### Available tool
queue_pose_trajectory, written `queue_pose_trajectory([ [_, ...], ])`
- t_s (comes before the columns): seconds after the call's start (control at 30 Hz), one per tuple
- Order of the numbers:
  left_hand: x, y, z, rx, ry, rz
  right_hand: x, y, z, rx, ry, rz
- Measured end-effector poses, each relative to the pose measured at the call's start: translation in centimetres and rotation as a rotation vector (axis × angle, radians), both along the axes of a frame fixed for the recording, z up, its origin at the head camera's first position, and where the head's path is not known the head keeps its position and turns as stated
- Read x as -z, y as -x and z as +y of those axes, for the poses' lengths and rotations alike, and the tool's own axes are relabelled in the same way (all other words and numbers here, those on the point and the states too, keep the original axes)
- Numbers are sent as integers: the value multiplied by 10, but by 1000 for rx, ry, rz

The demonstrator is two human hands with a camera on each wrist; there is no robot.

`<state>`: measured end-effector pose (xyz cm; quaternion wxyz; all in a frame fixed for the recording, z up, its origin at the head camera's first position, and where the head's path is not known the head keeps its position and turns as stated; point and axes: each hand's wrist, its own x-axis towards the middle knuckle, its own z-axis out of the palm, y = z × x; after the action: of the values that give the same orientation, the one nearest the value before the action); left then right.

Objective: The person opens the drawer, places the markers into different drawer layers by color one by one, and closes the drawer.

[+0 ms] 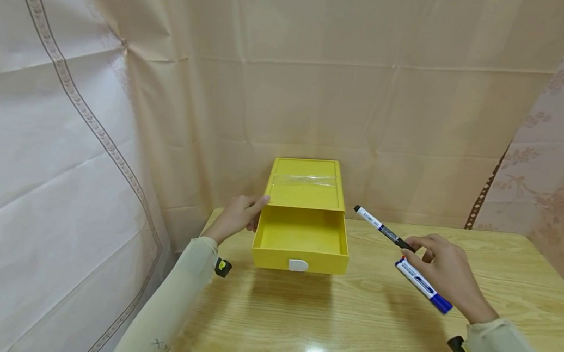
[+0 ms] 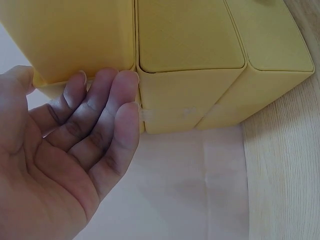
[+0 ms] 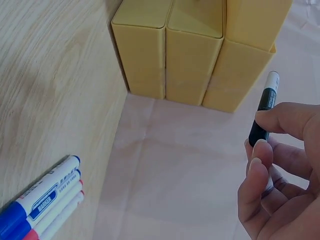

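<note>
At the left fingers (image 2: pixel 127 125), the box (image 1: pixel 305 197) looks like smooth plastic with a soft sheen, and clear, glossy tape (image 1: pixel 306 180) runs over its top. Between the right fingers (image 1: pixel 421 242), the pen (image 1: pixel 384 230) is smooth, hard plastic; the markers (image 1: pixel 418 278) below them look like slick plastic too. Under all the fingers, the surface (image 1: pixel 359 334) shows shiny wood grain. Beyond them hangs creased, matt cloth (image 1: pixel 316 102).
</note>
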<state>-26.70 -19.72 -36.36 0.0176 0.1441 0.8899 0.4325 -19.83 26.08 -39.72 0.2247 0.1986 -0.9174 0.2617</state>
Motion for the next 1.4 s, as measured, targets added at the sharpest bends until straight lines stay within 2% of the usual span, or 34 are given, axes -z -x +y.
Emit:
queue_pose_trajectory([
  [0.57, 2, 0, 0, -18, 7, 0, -10, -1, -17, -50, 12, 62],
  [0.87, 1, 0, 0, -12, 10, 8, -15, -1, -28, -71, 20, 69],
  [1.2, 0, 0, -1, 1, 5, 14, -20, 2, -42, -103, 14, 116],
  [1.4, 1, 0, 0, -7, 14, 17, -22, 2, -49, -131, 45, 109],
])
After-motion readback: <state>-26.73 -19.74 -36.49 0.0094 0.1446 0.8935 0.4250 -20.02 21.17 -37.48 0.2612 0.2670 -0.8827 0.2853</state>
